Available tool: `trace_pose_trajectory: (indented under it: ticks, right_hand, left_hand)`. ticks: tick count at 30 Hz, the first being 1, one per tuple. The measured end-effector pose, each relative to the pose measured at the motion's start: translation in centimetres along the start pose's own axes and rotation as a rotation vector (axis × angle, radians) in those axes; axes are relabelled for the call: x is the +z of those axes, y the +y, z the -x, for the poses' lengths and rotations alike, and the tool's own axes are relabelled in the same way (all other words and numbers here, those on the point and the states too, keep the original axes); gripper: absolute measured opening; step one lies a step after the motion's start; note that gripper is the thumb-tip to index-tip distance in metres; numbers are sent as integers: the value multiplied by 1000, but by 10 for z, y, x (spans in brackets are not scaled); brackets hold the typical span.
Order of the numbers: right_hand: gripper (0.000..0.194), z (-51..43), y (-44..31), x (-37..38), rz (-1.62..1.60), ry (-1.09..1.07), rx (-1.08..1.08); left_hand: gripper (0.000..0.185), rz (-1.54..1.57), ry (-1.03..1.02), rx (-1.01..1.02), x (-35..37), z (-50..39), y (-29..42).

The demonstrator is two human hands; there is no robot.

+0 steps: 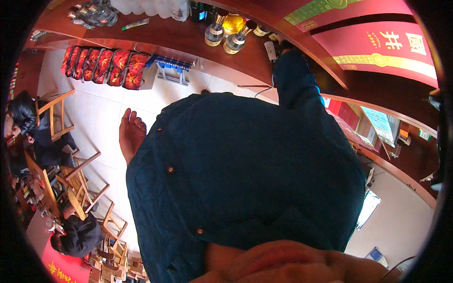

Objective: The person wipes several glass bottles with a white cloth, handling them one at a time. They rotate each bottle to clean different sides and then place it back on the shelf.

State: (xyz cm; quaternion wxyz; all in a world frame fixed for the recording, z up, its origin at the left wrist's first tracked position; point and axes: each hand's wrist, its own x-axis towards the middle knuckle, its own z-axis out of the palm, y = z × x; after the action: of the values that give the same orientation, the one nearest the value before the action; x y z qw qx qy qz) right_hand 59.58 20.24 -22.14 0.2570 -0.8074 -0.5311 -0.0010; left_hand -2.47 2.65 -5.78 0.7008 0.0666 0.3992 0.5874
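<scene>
My left hand [132, 132] hangs beside my dark blue shirt [247, 159], palm partly showing, fingers slightly bent and nothing held. On the other side my right arm [295, 78] reaches onto a reddish-brown wooden shelf [193, 44]. Deep shade covers most of my right hand [287, 46], so its grip does not show. Close to it lies a white device [270, 51], perhaps a power strip, with a grey cable [264, 92] running down. Two glass bottles [214, 33] [234, 41] with dark necks and labels stand to its left, and a yellow container [233, 23] sits behind them.
Red patterned gift bags [106, 65] stand in a row on the floor beside a folding stool [173, 69]. Large red boxes [382, 49] bearing writing fill the upper right. People [79, 233] sit among wooden chairs [83, 184] at left. A green-capped tube [135, 24] lies on the shelf.
</scene>
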Motion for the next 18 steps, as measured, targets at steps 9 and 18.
trace_pose_trajectory:
  ticks: [9,18]
  right_hand:
    - [34,10,-48,-10,2,82,3]
    - [31,189,-86,-63,-613,-22,163]
  left_hand:
    - [37,15,-138,-92,-10,-15,2]
    - [39,-40,-279,-258,-6,-40,1]
